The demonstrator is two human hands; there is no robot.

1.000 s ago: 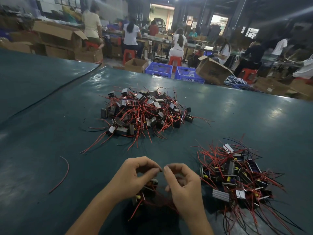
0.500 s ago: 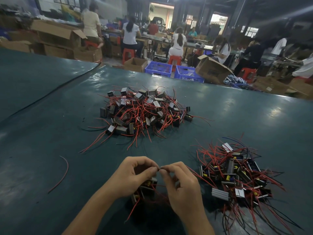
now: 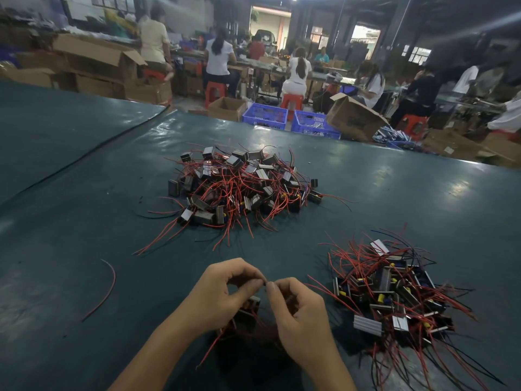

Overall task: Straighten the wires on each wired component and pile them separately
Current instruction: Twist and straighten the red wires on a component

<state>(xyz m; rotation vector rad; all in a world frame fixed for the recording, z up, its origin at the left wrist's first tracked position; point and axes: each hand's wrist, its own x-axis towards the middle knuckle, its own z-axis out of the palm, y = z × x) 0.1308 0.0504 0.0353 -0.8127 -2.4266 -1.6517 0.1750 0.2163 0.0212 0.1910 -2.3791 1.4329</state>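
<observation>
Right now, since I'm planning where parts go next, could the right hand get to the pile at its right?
Likely yes: that pile lies close beside the right hand, nothing between them, though its fingers are pinching a wire.

Both bare forearms rise from 6 o'clock, the left slanting toward 1 o'clock and the right toward 11. The left hand [image 3: 225, 294] and right hand [image 3: 298, 320] meet tip to tip, fingers curled, each thumb and forefinger pinching a thin wire [image 3: 265, 282] between them.
</observation>
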